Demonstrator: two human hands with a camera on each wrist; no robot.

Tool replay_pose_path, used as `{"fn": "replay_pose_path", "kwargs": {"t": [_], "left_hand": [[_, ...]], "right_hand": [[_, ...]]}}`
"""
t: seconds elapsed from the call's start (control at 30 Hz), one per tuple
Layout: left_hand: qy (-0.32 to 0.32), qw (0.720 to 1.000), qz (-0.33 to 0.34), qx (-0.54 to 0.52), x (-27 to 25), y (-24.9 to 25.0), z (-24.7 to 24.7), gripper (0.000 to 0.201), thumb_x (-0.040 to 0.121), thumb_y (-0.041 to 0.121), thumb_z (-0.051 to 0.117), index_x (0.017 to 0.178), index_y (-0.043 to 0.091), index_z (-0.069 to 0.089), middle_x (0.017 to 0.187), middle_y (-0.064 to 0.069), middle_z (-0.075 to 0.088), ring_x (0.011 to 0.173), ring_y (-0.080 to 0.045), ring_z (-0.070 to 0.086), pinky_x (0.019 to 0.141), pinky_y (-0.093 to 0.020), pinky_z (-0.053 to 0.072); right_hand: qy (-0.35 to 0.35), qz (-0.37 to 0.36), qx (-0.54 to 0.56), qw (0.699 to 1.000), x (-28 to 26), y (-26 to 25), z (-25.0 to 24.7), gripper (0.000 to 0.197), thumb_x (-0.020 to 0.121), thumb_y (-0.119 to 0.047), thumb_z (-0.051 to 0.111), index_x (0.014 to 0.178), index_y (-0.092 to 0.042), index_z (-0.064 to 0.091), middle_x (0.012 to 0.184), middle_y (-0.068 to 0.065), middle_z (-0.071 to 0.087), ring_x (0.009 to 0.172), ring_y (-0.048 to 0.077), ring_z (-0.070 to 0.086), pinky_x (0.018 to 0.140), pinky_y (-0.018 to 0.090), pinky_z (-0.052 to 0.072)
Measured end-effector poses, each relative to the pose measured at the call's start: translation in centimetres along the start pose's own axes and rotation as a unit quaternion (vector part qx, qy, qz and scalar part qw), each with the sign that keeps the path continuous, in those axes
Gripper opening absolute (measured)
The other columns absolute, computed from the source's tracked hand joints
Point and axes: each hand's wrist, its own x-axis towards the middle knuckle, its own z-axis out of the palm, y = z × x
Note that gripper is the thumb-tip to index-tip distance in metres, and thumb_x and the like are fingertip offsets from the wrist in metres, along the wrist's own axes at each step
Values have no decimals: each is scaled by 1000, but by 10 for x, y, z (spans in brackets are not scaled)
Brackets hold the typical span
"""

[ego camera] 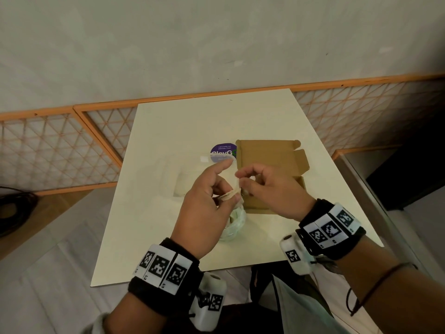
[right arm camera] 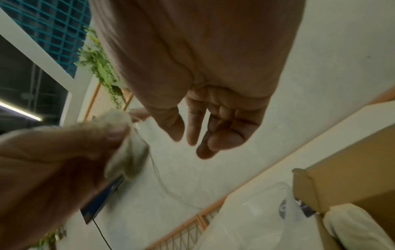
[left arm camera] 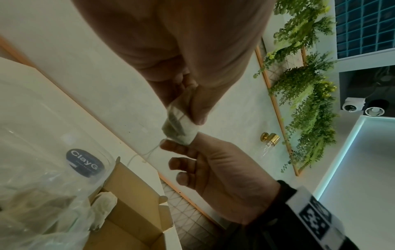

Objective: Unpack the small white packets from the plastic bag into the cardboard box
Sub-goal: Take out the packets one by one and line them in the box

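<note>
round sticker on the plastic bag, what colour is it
Purple, with white lettering: the round sticker on the plastic bag shows best in the head view.

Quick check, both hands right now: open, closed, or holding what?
Left hand: pinches a small white packet.
Right hand: fingers curled at the same packet's end; a grip cannot be told.

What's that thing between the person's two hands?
A small white packet, pinched by the left hand, with the right hand's fingertips at its other end. The left wrist view shows it best.

Plastic bag [ego camera: 192, 179] left of cardboard box [ego camera: 269, 165], both on table [ego camera: 168, 131].
</note>
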Motion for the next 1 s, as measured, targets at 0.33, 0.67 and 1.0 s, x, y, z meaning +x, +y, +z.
{"fn": "replay_pose_path", "kwargs": {"t": [0.33, 0.67, 1.0], "left_hand": [[-17, 996, -54, -63, 4, -2, -3, 78, 88, 7, 77, 127, 65, 42, 118, 7, 55, 75, -6, 61, 73, -37, 65], [-19, 998, -65, -10, 0, -11, -5, 57, 93, 16, 74, 136, 44, 49, 112, 15, 61, 82, -4, 66, 67, -14, 53], [34, 990, -101, -91, 8, -19, -8, 12, 93, 4, 72, 101, 12, 74, 91, -7, 77, 80, -12, 71, 73, -21, 57]], "right_hand": [[-65, -66, 133, 987, -20, -14, 7, 26, 93, -34, 71, 118, -27, 74, 108, 16, 73, 100, 50, 63, 90, 65, 54], [-48, -45, 123, 990, -11, -9, 11, 19, 99, -31, 69, 99, -14, 78, 92, 16, 76, 89, 43, 71, 85, 64, 57], [-85, -14, 168, 982, -5, -4, 6, 15, 99, -17, 67, 108, -9, 77, 79, 4, 72, 76, 16, 68, 77, 33, 60]]}}
